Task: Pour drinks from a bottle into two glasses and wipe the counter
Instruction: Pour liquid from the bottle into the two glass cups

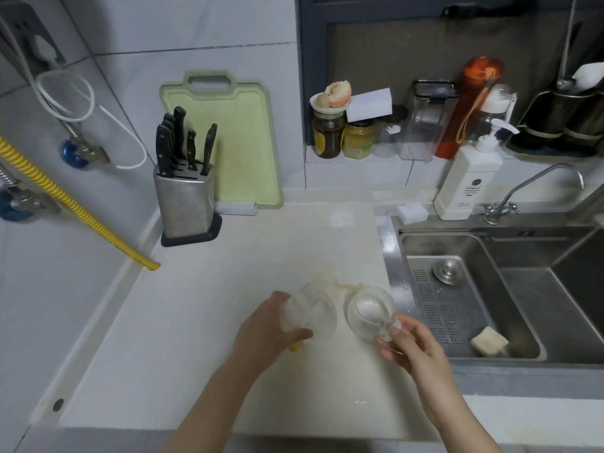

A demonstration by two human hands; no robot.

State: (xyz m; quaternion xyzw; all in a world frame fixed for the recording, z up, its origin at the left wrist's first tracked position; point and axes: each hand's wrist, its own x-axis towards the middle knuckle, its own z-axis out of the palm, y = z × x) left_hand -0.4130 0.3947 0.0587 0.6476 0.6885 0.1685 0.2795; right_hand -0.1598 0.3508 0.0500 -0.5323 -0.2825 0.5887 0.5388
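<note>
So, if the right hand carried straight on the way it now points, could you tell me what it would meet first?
The right hand, which pinches a small clear thing, points up and left at the glass. Its fingertips already sit at the near rim, so the glass would likely come first, though depth is unclear.

bottle [309, 313] left of glass [371, 310] on counter [196, 322], sink [490, 289] right, knife block [184, 197] behind

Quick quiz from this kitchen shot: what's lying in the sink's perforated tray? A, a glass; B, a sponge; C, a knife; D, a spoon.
B: a pale yellowish sponge lies at the near end of the sink tray, with no knife, glass or spoon in it.
</note>
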